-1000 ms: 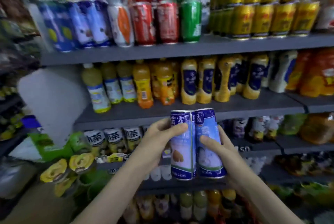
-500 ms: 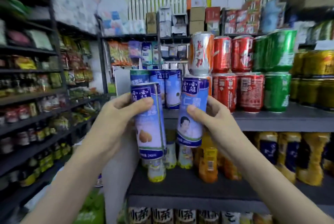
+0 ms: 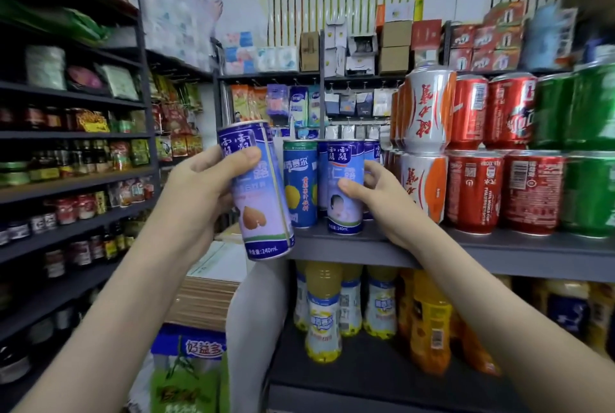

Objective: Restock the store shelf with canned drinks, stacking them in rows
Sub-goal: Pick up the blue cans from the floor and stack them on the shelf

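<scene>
Weight and slickness matter here, I judge: full, stiff metal, best held round the middle. My left grip (image 3: 203,193) wraps the tilted can (image 3: 261,203) mid-body, short of the shelf (image 3: 499,254) — my right grip (image 3: 376,199) clasps the upright can (image 3: 344,193), which stands on the shelf's front edge.

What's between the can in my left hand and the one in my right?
In the head view, a green-topped can stands on the shelf between the left-hand can and right-hand can.

Glossy printed metal cans (image 3: 344,188), matt grey shelf (image 3: 499,254), smooth plastic bottles (image 3: 323,312), brown cardboard boxes (image 3: 395,46)
</scene>
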`<state>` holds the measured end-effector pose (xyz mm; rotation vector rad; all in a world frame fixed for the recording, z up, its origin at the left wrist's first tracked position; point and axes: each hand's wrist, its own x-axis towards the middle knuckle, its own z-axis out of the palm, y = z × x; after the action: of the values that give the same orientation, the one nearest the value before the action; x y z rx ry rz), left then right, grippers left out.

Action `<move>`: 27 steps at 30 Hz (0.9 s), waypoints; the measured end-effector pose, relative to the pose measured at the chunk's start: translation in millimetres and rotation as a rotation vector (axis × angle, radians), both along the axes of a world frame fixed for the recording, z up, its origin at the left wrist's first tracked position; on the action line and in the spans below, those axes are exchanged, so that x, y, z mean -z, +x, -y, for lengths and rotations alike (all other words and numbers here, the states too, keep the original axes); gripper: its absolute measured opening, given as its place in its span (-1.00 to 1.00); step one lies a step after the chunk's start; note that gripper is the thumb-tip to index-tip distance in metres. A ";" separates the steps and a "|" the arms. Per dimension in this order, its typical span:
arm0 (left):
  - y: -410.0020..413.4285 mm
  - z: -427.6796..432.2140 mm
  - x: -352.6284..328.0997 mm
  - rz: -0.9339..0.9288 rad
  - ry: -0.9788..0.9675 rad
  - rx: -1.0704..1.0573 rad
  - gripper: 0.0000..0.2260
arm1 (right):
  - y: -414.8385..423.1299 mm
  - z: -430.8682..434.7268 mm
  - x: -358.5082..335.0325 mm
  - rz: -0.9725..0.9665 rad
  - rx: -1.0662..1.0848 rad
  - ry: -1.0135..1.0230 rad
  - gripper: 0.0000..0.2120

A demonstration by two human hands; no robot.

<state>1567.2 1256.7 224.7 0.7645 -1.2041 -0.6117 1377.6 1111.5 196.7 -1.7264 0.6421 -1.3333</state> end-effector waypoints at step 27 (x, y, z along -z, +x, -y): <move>-50.6 28.8 7.2 0.108 -0.031 0.021 -0.85 | -16.2 -90.9 9.7 -0.203 0.136 -0.396 -0.44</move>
<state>1516.6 1227.9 217.5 0.7671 -1.3194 -0.5731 1361.4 1202.3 187.0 -2.1912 0.6496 -1.4634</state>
